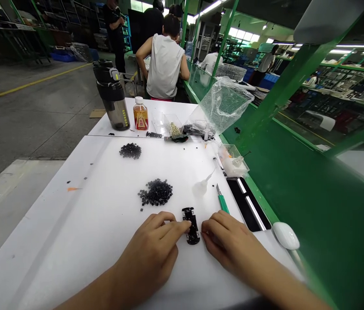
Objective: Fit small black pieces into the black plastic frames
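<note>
A small black plastic part lies on the white table between my two hands. My left hand rests on the table with its fingers curled, and their tips press against the part's left side. My right hand lies to the right with its fingers bent, and their tips touch the part's right edge. A pile of tiny black pieces sits just beyond my left hand. A second, smaller pile lies farther back.
A green-handled knife, a small squeeze bottle and a black tray lie at the right. A dark tumbler, an orange drink bottle and a clear plastic bag stand at the back. A seated person works ahead. A green conveyor runs along the right.
</note>
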Demonstrator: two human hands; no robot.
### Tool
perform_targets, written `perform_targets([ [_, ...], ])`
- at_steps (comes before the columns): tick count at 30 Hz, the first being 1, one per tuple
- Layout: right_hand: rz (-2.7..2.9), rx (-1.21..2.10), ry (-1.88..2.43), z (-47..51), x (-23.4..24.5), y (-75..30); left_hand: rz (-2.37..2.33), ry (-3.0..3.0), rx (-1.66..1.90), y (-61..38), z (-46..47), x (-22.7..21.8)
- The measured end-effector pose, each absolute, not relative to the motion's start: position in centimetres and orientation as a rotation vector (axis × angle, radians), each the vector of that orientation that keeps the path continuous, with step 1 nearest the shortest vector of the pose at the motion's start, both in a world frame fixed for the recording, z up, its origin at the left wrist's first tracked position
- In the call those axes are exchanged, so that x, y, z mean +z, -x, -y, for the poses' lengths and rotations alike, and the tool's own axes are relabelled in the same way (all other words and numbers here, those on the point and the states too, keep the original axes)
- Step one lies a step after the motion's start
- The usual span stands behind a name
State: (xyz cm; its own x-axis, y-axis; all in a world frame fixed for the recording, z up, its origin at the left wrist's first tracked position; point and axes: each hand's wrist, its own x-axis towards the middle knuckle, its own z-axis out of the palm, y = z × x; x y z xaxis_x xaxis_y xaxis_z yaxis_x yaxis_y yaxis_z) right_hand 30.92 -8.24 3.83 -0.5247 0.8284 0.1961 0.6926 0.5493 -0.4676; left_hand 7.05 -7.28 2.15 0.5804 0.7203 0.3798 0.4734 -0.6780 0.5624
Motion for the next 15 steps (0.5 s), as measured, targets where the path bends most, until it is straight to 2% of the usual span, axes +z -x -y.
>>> perform_targets([
  [10,2.300,0.657,1.365,8.56,4.73,-31.71,-0.952,-2.393,0.814,-6.94,7.14,1.88],
  [15,2.256,0.642,1.384,8.55,4.45,-31.11,-0.944,-2.389,0.820,-6.92,7.22,1.91],
])
